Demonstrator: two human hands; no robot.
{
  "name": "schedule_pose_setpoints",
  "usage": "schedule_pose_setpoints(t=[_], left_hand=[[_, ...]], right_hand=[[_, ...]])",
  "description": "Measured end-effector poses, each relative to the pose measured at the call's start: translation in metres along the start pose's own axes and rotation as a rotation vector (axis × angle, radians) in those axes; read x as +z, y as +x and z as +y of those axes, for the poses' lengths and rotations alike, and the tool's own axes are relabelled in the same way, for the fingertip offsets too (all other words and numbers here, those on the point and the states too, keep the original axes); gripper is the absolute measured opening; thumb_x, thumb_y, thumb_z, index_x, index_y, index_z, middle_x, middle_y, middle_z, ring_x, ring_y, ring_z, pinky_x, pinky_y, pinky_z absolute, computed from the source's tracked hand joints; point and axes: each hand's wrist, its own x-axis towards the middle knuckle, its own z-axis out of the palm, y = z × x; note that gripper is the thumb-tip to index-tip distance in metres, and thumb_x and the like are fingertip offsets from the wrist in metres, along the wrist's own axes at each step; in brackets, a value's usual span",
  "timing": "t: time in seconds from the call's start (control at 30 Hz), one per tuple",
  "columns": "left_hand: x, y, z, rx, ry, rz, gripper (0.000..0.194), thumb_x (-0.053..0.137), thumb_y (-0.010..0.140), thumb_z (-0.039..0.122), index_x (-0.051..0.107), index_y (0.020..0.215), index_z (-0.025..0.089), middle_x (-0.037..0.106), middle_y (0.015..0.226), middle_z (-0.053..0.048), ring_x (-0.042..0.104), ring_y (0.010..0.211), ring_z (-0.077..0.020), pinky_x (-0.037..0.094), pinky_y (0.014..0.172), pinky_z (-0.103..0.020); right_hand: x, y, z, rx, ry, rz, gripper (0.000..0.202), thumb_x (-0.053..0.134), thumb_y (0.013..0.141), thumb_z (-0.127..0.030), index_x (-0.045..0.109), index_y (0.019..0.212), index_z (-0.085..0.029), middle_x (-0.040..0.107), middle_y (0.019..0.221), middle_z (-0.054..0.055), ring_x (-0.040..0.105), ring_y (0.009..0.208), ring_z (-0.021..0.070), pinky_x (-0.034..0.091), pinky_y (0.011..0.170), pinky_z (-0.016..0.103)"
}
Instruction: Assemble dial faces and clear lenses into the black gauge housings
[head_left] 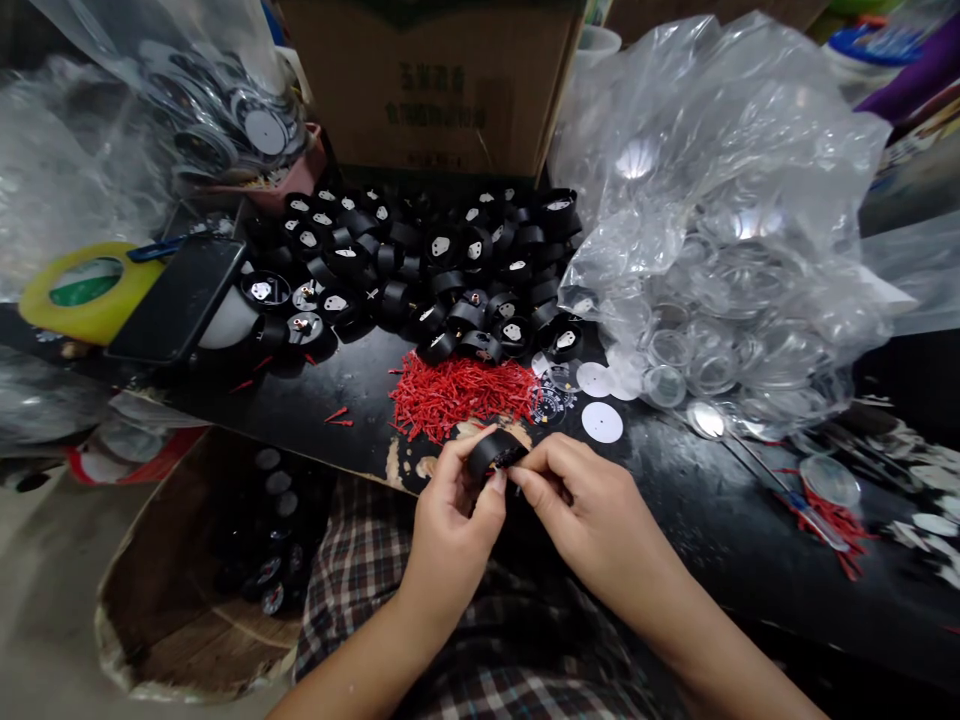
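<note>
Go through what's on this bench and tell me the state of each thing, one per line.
Black ring housing: held between both hands at the bench edge.
Left hand: pinching the housing.
Right hand: fingers at the housing's side.
Black housings pile: heaped loosely.
Red pins: loose heap.
Clear lens bag: open, lenses spilling out.
Cardboard box: upright behind the pile.
Yellow tape roll: lying flat.
</note>
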Motion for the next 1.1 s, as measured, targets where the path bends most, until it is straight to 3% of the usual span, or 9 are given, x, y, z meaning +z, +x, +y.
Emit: schedule_pose_setpoints(t=[0.17, 0.3, 0.47, 0.67, 0.8, 0.93, 1.0, 1.07, 1.1], left_hand=[[-0.003, -0.003, -0.003, 0.029, 0.133, 0.048, 0.030, 0.057, 0.083, 0.014, 0.061, 0.108, 0.030, 0.068, 0.111, 0.006, 0.061, 0.110, -0.0137, 0.043, 0.102, -0.028], [-0.005, 0.001, -0.002, -0.080, 0.001, -0.043, 0.023, 0.055, 0.087, 0.024, 0.061, 0.110, 0.028, 0.070, 0.112, 0.003, 0.063, 0.108, -0.0152, 0.045, 0.100, -0.029], [-0.008, 0.004, 0.004, -0.210, -0.181, -0.132, 0.037, 0.060, 0.085, 0.028, 0.058, 0.121, 0.027, 0.064, 0.129, 0.000, 0.054, 0.124, -0.0183, 0.041, 0.106, -0.029], [-0.004, -0.005, 0.007, -0.341, -0.093, -0.041, 0.043, 0.061, 0.084, 0.043, 0.060, 0.125, 0.029, 0.054, 0.141, -0.001, 0.038, 0.138, -0.0238, 0.030, 0.115, -0.037], [0.002, -0.008, 0.002, -0.553, -0.215, 0.132, 0.048, 0.063, 0.078, 0.052, 0.065, 0.120, 0.028, 0.059, 0.136, -0.004, 0.042, 0.134, -0.0304, 0.037, 0.110, -0.045], [0.000, -0.002, -0.010, -0.360, -0.108, -0.031, 0.042, 0.066, 0.080, 0.045, 0.064, 0.120, 0.034, 0.058, 0.138, 0.002, 0.042, 0.135, -0.0249, 0.032, 0.114, -0.038], [-0.002, 0.001, -0.015, -0.327, -0.146, -0.072, 0.040, 0.063, 0.082, 0.043, 0.063, 0.121, 0.034, 0.057, 0.138, 0.002, 0.045, 0.133, -0.0249, 0.037, 0.111, -0.039], [-0.002, 0.003, -0.018, -0.323, -0.233, -0.048, 0.039, 0.059, 0.086, 0.043, 0.061, 0.123, 0.033, 0.056, 0.140, 0.001, 0.050, 0.129, -0.0256, 0.045, 0.105, -0.040], [-0.002, 0.004, -0.019, -0.329, -0.262, -0.040, 0.039, 0.059, 0.086, 0.042, 0.061, 0.124, 0.032, 0.055, 0.140, 0.000, 0.051, 0.128, -0.0259, 0.047, 0.103, -0.040]], right_hand=[[0.004, -0.001, -0.003, 0.004, -0.026, 0.028, 0.020, 0.051, 0.090, -0.015, 0.049, 0.071, -0.020, 0.054, 0.066, -0.003, 0.050, 0.060, 0.0121, 0.034, 0.060, 0.027], [0.001, 0.001, 0.000, -0.007, -0.039, 0.008, 0.022, 0.054, 0.088, -0.016, 0.048, 0.067, -0.020, 0.053, 0.064, -0.003, 0.049, 0.058, 0.0117, 0.034, 0.059, 0.027], [-0.005, 0.006, 0.006, -0.223, -0.187, 0.084, 0.009, 0.053, 0.088, -0.015, 0.061, 0.093, -0.017, 0.061, 0.081, 0.003, 0.055, 0.076, 0.0176, 0.038, 0.070, 0.032], [0.000, 0.011, 0.003, -0.341, -0.345, 0.143, 0.011, 0.051, 0.085, -0.011, 0.059, 0.081, -0.016, 0.061, 0.075, 0.004, 0.053, 0.072, 0.0186, 0.035, 0.068, 0.033], [0.003, 0.013, -0.004, -0.139, -0.242, 0.160, 0.010, 0.053, 0.081, -0.011, 0.056, 0.074, -0.017, 0.060, 0.071, 0.000, 0.051, 0.065, 0.0137, 0.036, 0.066, 0.030], [-0.018, 0.013, 0.010, 0.024, -0.010, -0.001, 0.010, 0.057, 0.083, -0.016, 0.059, 0.075, -0.020, 0.061, 0.066, -0.006, 0.053, 0.060, 0.0094, 0.039, 0.064, 0.024], [-0.040, 0.013, 0.031, 0.087, 0.014, 0.077, 0.015, 0.052, 0.089, -0.024, 0.063, 0.079, -0.021, 0.065, 0.072, -0.003, 0.057, 0.066, 0.0110, 0.042, 0.066, 0.024], [-0.061, 0.015, 0.059, 0.267, -0.175, 0.361, 0.019, 0.049, 0.091, -0.029, 0.065, 0.092, -0.019, 0.067, 0.086, 0.004, 0.060, 0.075, 0.0160, 0.045, 0.073, 0.031], [-0.069, 0.017, 0.073, 0.344, -0.297, 0.409, 0.020, 0.053, 0.087, -0.029, 0.065, 0.099, -0.018, 0.067, 0.095, 0.007, 0.060, 0.078, 0.0185, 0.045, 0.078, 0.036]])
